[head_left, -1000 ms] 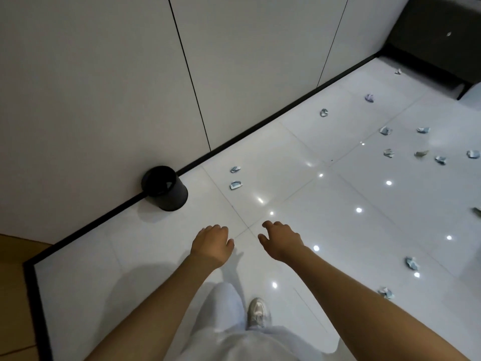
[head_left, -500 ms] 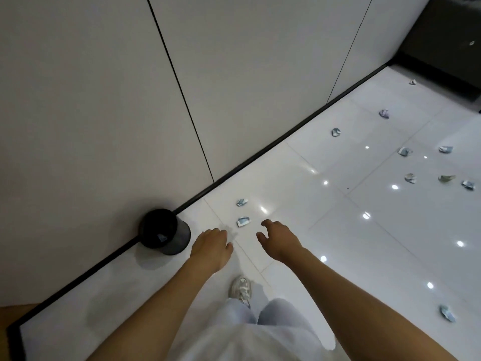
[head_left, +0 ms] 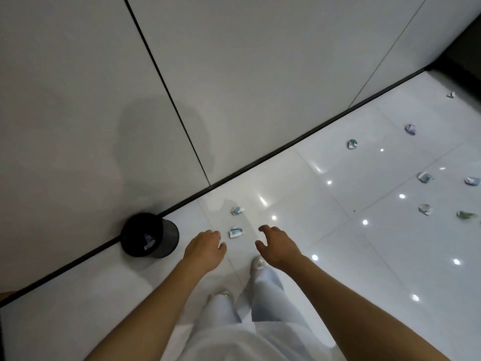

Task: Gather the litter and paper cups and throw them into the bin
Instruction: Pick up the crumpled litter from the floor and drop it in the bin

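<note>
— Starting at the far left, what do you see?

— A black round bin (head_left: pixel 150 235) stands on the white tiled floor (head_left: pixel 338 256) against the dark skirting strip (head_left: pixel 286 149) at the foot of the pale wall (head_left: pixel 234 74). It sits to the left of the left hand, near it but apart. Some crumpled bluish paper (head_left: pixel 149 242) lies at its bottom.

— And the left hand?

— The left hand (head_left: pixel 204 250) reaches forward, palm down, fingers loosely curled, holding nothing.

— What is closest to it?

— A crumpled blue-white scrap (head_left: pixel 235 232) on the floor, just beyond and to the right of its fingertips, in the gap between the two hands. A second scrap (head_left: pixel 237 210) lies farther out from both hands, nearer the skirting.

— The right hand?

— The right hand (head_left: pixel 279 247) is out too, fingers spread and slightly bent, thumb turned toward the left hand. It grips nothing and touches neither scrap.

— Below the hands?

— Pale trousers (head_left: pixel 265 290) and two light shoes; one shoe (head_left: pixel 257 264) shows just under the right wrist.

— Farther right?

— More crumpled litter is scattered well beyond the right hand: one piece (head_left: pixel 352 144) near the wall, a purplish one (head_left: pixel 410 129) past it, a small one (head_left: pixel 450 95) far off, and a cluster (head_left: pixel 425 209) toward the right edge. Whether any of these are cups cannot be told. Bright ceiling-light reflections dot the tiles.
</note>
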The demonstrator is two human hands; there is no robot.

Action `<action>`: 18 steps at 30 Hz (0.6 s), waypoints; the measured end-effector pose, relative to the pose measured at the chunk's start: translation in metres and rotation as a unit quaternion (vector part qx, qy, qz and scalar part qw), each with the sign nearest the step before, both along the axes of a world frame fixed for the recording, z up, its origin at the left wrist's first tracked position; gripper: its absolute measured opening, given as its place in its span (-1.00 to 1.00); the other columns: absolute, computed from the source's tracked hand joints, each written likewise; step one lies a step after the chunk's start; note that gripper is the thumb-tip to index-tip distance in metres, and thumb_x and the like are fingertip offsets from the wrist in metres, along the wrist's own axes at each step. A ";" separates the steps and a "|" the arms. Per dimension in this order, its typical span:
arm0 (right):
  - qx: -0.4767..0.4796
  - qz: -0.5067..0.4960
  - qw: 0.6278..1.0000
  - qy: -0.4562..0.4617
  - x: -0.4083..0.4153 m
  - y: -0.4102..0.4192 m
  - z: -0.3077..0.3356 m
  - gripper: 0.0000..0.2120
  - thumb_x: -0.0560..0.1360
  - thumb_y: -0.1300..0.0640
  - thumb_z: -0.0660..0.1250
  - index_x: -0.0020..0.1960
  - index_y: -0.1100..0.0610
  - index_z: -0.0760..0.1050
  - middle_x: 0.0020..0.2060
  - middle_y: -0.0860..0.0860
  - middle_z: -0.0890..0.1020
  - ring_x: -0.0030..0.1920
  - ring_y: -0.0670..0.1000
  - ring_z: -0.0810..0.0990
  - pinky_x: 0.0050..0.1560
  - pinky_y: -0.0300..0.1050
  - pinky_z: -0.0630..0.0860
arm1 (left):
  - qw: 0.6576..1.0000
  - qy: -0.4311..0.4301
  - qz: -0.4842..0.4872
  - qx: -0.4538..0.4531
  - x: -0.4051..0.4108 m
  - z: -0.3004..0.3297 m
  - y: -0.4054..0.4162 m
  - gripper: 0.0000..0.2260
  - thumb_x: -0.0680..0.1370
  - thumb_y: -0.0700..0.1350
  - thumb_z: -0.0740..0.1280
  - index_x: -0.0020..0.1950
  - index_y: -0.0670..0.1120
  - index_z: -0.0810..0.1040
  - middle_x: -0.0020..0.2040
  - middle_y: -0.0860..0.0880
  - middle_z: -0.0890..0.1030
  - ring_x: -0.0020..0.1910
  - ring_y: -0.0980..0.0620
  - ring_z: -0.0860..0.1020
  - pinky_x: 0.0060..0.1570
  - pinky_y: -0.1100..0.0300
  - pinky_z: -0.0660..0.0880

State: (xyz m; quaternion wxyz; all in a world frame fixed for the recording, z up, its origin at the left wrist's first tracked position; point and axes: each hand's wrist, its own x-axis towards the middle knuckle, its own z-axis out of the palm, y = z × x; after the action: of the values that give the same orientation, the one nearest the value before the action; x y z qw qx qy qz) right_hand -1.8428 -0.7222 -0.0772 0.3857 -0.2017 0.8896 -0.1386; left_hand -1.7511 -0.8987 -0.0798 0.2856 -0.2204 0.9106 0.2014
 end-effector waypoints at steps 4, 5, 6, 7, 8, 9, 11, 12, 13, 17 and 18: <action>-0.010 0.037 0.999 -0.002 -0.038 -0.001 -0.022 -0.53 0.59 -0.01 0.18 0.47 0.06 0.24 0.33 0.09 0.43 0.31 0.12 0.40 0.23 0.02 0.44 | 0.999 0.017 0.043 0.013 -0.028 -0.021 -0.006 -0.67 0.62 0.01 0.15 0.29 -0.12 0.45 0.24 -0.09 0.50 0.19 -0.04 0.47 0.12 0.13 0.43; -0.013 0.040 0.999 -0.005 -0.045 -0.002 -0.027 -0.52 0.59 -0.01 0.19 0.48 0.05 0.23 0.35 0.08 0.42 0.32 0.11 0.40 0.24 0.01 0.43 | 0.998 0.021 0.050 0.016 -0.032 -0.025 -0.008 -0.67 0.62 0.01 0.16 0.30 -0.13 0.45 0.25 -0.08 0.50 0.20 -0.04 0.47 0.14 0.13 0.42; -0.014 0.043 0.999 -0.011 -0.052 -0.004 -0.033 -0.52 0.59 0.00 0.20 0.48 0.05 0.23 0.35 0.08 0.41 0.33 0.11 0.39 0.24 0.01 0.43 | 0.998 0.021 0.056 0.018 -0.036 -0.032 -0.010 -0.67 0.62 0.00 0.16 0.31 -0.12 0.45 0.26 -0.08 0.50 0.21 -0.03 0.46 0.15 0.13 0.43; -0.016 0.044 0.999 -0.016 -0.059 -0.007 -0.041 -0.51 0.58 0.00 0.21 0.48 0.05 0.23 0.36 0.08 0.41 0.33 0.11 0.39 0.24 0.01 0.43 | 0.998 0.018 0.061 0.019 -0.041 -0.039 -0.012 -0.67 0.62 0.00 0.16 0.31 -0.12 0.45 0.27 -0.07 0.50 0.21 -0.03 0.46 0.16 0.12 0.42; -0.018 0.043 0.999 -0.022 -0.064 -0.011 -0.049 -0.51 0.58 0.00 0.21 0.48 0.05 0.24 0.36 0.07 0.41 0.33 0.11 0.39 0.23 0.00 0.43 | 0.998 0.012 0.065 0.020 -0.044 -0.047 -0.015 -0.67 0.62 0.00 0.16 0.31 -0.12 0.45 0.27 -0.07 0.49 0.23 -0.03 0.45 0.17 0.12 0.42; -0.018 0.041 0.999 -0.027 -0.069 -0.015 -0.059 -0.51 0.58 0.00 0.22 0.48 0.05 0.24 0.36 0.07 0.42 0.34 0.10 0.39 0.23 0.00 0.42 | 0.997 0.007 0.068 0.020 -0.048 -0.056 -0.017 -0.67 0.62 0.00 0.16 0.31 -0.12 0.45 0.28 -0.07 0.49 0.24 -0.04 0.45 0.18 0.12 0.41; -0.021 0.037 0.998 -0.037 -0.075 -0.024 -0.081 -0.50 0.58 0.01 0.22 0.48 0.05 0.24 0.36 0.07 0.41 0.35 0.10 0.38 0.24 -0.01 0.41 | 0.997 0.004 0.076 0.024 -0.053 -0.076 -0.022 -0.67 0.62 0.00 0.16 0.31 -0.12 0.45 0.29 -0.07 0.49 0.25 -0.04 0.44 0.18 0.13 0.39; -0.023 0.029 0.998 -0.042 -0.077 -0.029 -0.095 -0.50 0.57 0.01 0.23 0.48 0.05 0.24 0.36 0.07 0.41 0.35 0.10 0.37 0.24 -0.01 0.40 | 0.996 0.003 0.083 0.028 -0.056 -0.089 -0.024 -0.67 0.61 -0.01 0.17 0.31 -0.12 0.46 0.29 -0.07 0.49 0.25 -0.03 0.44 0.18 0.14 0.39; -0.028 0.018 0.998 -0.047 -0.078 -0.034 -0.110 -0.50 0.57 0.02 0.23 0.47 0.06 0.25 0.37 0.07 0.41 0.34 0.09 0.37 0.23 -0.02 0.39 | 0.995 0.001 0.091 0.031 -0.059 -0.102 -0.026 -0.67 0.61 -0.01 0.18 0.31 -0.12 0.46 0.29 -0.07 0.49 0.25 -0.03 0.44 0.18 0.15 0.38; -0.046 -0.026 0.996 -0.066 -0.079 -0.050 -0.178 -0.50 0.56 0.05 0.27 0.46 0.08 0.28 0.38 0.05 0.40 0.34 0.08 0.38 0.20 -0.09 0.38 | 0.994 0.008 0.100 0.041 -0.063 -0.167 -0.036 -0.71 0.60 -0.06 0.21 0.26 -0.16 0.49 0.26 -0.08 0.52 0.24 -0.04 0.45 0.21 0.16 0.37; -0.046 -0.034 0.996 -0.066 -0.079 -0.054 -0.200 -0.50 0.55 0.06 0.27 0.46 0.08 0.28 0.38 0.05 0.40 0.34 0.08 0.39 0.19 -0.10 0.38 | 0.993 0.015 0.103 0.047 -0.064 -0.187 -0.039 -0.72 0.60 -0.06 0.22 0.25 -0.15 0.50 0.25 -0.08 0.53 0.24 -0.04 0.45 0.20 0.17 0.38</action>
State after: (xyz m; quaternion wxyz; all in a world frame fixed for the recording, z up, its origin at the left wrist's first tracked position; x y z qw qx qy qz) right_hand -1.9218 -0.7761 -0.2769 0.4286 -0.1792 0.8613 -0.2056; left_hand -1.8147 -0.9379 -0.2671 0.2597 -0.2966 0.8768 0.2752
